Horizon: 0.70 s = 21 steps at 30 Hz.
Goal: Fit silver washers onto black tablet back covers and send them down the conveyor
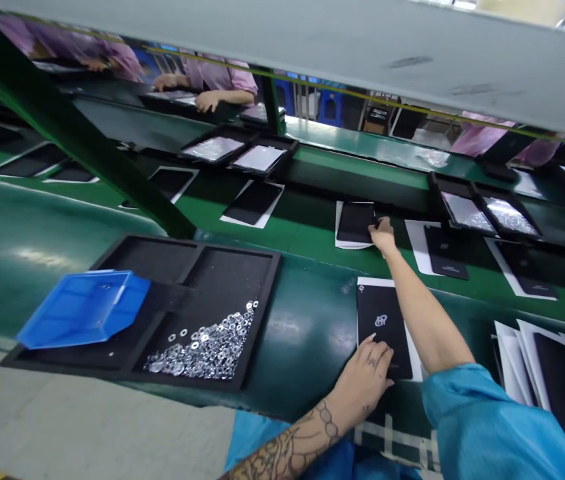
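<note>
On the green bench before me lies a black tablet-shaped panel (384,307) with a pale logo and a small round hole in its corner, on a white sheet (416,360). My left hand (368,370) rests on its lower left part with the fingers stretched out. Farther off, my right hand (383,235) has its fingers closed at the right edge of another black panel (355,223). That one lies with white sheets (350,245) on the green conveyor belt (307,233). The right fingertips are partly hidden.
A black divided tray (272,287) at left holds loose metal washers (202,350) and a blue bin (82,310). More panels with sheets (445,250) line the belt. Stacked panels (562,373) stand at right. A green post (77,127) and overhead shelf (282,40) obstruct; co-workers sit opposite.
</note>
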Each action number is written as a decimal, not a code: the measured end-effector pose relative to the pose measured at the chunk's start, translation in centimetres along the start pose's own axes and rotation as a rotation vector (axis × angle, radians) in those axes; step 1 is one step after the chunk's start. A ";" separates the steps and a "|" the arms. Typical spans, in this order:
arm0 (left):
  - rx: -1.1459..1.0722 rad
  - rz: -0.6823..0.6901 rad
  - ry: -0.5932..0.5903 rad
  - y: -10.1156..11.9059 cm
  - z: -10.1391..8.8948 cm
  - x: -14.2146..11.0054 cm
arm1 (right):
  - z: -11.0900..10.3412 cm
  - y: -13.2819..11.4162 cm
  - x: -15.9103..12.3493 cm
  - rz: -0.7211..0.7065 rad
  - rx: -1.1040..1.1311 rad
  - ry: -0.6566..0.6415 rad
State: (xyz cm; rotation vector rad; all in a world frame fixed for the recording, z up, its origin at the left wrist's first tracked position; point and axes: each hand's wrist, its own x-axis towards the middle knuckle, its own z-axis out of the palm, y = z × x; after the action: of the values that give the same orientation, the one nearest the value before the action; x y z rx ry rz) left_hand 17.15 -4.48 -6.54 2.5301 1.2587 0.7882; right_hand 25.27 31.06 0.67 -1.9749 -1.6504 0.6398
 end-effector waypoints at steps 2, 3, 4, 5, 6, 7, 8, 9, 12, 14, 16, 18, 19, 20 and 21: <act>0.032 0.029 -0.001 -2.1 -0.3 2.7 | -1.9 0.4 0.2 -0.016 0.092 0.014; 0.054 0.037 -0.009 -3.2 -0.7 4.3 | -3.0 0.7 0.0 -0.023 0.137 0.025; 0.081 0.026 -0.010 -4.2 -1.1 6.0 | -4.3 1.1 -0.5 -0.034 0.199 0.043; 0.107 -0.012 -0.004 -5.1 -1.7 7.5 | -5.8 1.7 -1.3 -0.055 0.281 0.069; 0.117 -0.057 0.012 -5.7 -2.4 8.8 | -7.3 2.4 -2.5 -0.087 0.382 0.097; 0.109 -0.092 0.035 -6.2 -3.2 9.7 | -8.9 3.4 -4.0 -0.121 0.490 0.121; 0.079 -0.124 0.066 -6.4 -4.0 10.1 | -10.4 4.6 -6.0 -0.150 0.591 0.133; 0.026 -0.152 0.104 -6.5 -4.9 10.0 | -11.7 5.9 -8.4 -0.159 0.664 0.123; -0.184 -0.284 0.259 -5.9 -7.0 6.9 | -13.9 10.6 -17.0 -0.003 0.699 -0.018; -0.267 -0.411 0.336 -5.4 -7.8 3.6 | -13.3 13.3 -23.1 0.163 0.702 -0.085; -0.267 -0.497 0.307 -4.9 -7.8 0.3 | -11.4 15.0 -28.5 0.274 0.693 -0.150; -0.221 -0.530 0.220 -4.4 -7.4 -2.2 | -9.2 15.7 -32.5 0.319 0.673 -0.206; -0.193 -0.529 0.177 -4.2 -7.1 -3.0 | -8.2 15.8 -33.8 0.329 0.666 -0.217; -0.169 -0.525 0.146 -4.1 -6.9 -3.5 | -7.4 15.7 -34.6 0.336 0.663 -0.219; -0.153 -0.523 0.128 -4.0 -6.7 -3.8 | -6.8 15.5 -35.0 0.343 0.660 -0.208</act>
State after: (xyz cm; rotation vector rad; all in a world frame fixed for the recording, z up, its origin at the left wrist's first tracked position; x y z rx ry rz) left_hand 8.93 -5.33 -4.00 1.9210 1.7216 0.8811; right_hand 35.70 -6.24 -2.30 -1.7264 -1.0006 1.3558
